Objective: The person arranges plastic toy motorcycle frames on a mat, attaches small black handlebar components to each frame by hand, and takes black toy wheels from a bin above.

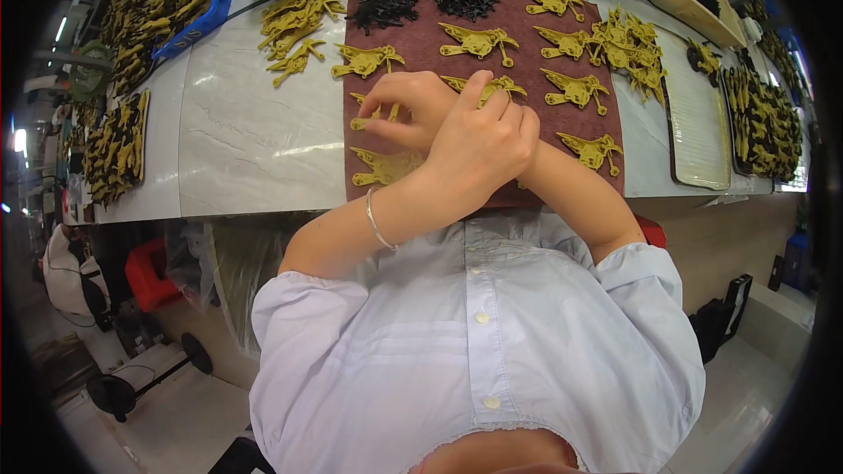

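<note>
Yellow parts [294, 26]: piled left of red cloth [518, 22]; singles spread across it; second pile at its right edge.
Right hand [408, 108]: crossed leftward, half open, fingers curled above a part; grip, cannot tell.
Black parts [386, 7]: two heaps, cloth's far edge.
Left hand [490, 130]: over right wrist, fingers bent; hold unclear.
Pale tray [700, 140]: tabletop [650, 114], right.
</note>
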`<state>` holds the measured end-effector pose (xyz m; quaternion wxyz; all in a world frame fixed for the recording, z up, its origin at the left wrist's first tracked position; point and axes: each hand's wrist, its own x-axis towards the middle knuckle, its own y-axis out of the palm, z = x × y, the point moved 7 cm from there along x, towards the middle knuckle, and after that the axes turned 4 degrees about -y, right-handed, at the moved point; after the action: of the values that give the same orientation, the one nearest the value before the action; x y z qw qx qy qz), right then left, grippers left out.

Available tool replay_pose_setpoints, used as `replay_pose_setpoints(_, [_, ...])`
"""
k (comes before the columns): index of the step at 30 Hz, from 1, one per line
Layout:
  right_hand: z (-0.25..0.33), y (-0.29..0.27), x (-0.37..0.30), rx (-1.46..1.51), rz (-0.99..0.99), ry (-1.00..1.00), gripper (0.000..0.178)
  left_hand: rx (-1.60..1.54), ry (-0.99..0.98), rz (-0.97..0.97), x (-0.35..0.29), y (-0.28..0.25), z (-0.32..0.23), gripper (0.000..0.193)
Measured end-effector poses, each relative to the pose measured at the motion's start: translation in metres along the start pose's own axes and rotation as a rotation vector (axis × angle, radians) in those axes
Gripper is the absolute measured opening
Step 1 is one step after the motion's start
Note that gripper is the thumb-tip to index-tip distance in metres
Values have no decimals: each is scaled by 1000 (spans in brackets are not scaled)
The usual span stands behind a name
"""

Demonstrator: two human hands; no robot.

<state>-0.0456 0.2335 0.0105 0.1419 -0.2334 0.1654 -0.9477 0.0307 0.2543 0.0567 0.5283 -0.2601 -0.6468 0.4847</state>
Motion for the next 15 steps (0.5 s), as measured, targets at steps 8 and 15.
replay_pose_setpoints(8, [-25,-26,50,-643,-96,-333,16,-124,-99,-14,-12,-21,36,72])
replay_pose_setpoints(15, [-114,-55,102,-933,-26,73,53,-284,-408,-188,-57,-44,91,61])
